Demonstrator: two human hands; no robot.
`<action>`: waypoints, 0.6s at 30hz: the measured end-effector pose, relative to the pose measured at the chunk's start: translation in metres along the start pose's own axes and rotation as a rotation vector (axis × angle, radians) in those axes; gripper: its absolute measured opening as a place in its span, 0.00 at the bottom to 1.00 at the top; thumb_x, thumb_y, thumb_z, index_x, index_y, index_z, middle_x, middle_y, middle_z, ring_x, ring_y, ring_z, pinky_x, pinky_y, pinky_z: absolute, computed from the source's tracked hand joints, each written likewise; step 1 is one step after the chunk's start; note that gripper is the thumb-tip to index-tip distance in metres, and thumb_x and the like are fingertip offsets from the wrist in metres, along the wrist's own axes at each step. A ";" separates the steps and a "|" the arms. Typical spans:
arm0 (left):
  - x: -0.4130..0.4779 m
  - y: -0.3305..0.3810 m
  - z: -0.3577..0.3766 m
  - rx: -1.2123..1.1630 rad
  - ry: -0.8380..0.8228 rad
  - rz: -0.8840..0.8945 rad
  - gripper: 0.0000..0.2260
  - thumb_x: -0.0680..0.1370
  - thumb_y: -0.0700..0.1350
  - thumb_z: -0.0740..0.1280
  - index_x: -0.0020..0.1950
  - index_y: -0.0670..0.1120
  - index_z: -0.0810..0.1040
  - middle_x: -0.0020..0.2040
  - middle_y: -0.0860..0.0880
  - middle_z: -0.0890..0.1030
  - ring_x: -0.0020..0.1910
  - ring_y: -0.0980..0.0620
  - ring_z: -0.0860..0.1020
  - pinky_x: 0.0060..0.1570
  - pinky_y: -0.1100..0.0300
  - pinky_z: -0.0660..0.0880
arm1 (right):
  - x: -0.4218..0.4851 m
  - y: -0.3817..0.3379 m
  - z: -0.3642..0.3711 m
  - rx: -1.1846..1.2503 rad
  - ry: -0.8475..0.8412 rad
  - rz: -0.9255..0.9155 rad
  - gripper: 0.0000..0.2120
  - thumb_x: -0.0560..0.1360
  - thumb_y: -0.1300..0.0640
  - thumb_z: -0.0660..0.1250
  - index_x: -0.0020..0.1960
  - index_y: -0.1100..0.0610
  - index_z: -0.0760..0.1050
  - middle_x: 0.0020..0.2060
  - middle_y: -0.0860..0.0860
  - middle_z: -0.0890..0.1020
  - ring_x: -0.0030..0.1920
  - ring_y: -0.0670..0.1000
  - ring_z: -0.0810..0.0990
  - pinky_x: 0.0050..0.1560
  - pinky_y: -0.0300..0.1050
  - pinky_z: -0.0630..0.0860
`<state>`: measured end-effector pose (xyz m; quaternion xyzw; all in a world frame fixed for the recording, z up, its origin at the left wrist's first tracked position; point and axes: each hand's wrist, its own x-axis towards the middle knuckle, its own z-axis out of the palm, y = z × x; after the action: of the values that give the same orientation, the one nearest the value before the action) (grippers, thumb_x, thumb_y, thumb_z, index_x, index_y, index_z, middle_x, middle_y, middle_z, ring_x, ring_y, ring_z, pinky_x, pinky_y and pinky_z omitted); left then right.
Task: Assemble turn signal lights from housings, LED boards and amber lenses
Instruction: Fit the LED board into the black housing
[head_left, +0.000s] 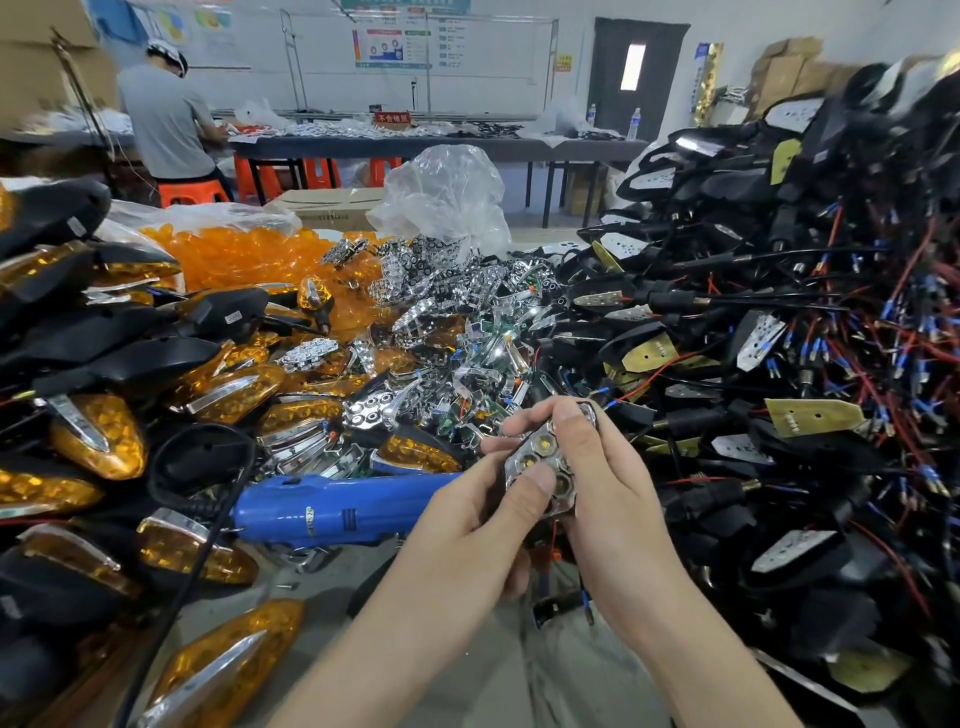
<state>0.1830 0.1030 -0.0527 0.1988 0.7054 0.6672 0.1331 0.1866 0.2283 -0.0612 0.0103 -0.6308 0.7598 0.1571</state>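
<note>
Pinching an LED reflector unit (545, 452) between them, both hands hover above the table (332, 582). The left hand (467, 525) clamps it in its grip from eight o'clock, thumb flat on the chrome face. The right hand (618, 483) curls its grip round it from three o'clock. A blue power tool (337, 506) lies at nine o'clock of the unit.
</note>
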 end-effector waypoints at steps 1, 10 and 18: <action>0.001 -0.001 0.000 -0.003 0.000 -0.001 0.14 0.73 0.62 0.63 0.51 0.58 0.80 0.29 0.53 0.76 0.26 0.57 0.71 0.28 0.68 0.68 | -0.001 -0.001 0.001 0.011 -0.016 0.017 0.15 0.79 0.43 0.59 0.45 0.51 0.80 0.48 0.53 0.86 0.46 0.51 0.86 0.39 0.51 0.81; 0.001 0.000 0.004 -0.040 0.012 0.021 0.03 0.81 0.44 0.63 0.51 0.47 0.76 0.27 0.63 0.77 0.27 0.66 0.75 0.29 0.76 0.68 | -0.005 -0.001 0.005 0.020 -0.079 0.017 0.13 0.80 0.44 0.60 0.46 0.51 0.78 0.44 0.47 0.85 0.40 0.49 0.84 0.33 0.46 0.81; -0.001 0.004 -0.002 -0.395 -0.124 -0.263 0.11 0.76 0.49 0.66 0.47 0.41 0.78 0.37 0.46 0.79 0.27 0.55 0.66 0.25 0.64 0.63 | 0.000 0.000 -0.002 0.077 -0.094 0.065 0.09 0.78 0.49 0.64 0.41 0.49 0.79 0.39 0.48 0.85 0.48 0.52 0.86 0.47 0.59 0.74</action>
<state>0.1832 0.1006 -0.0483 0.1160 0.5715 0.7557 0.2981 0.1869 0.2302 -0.0615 0.0317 -0.6077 0.7869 0.1021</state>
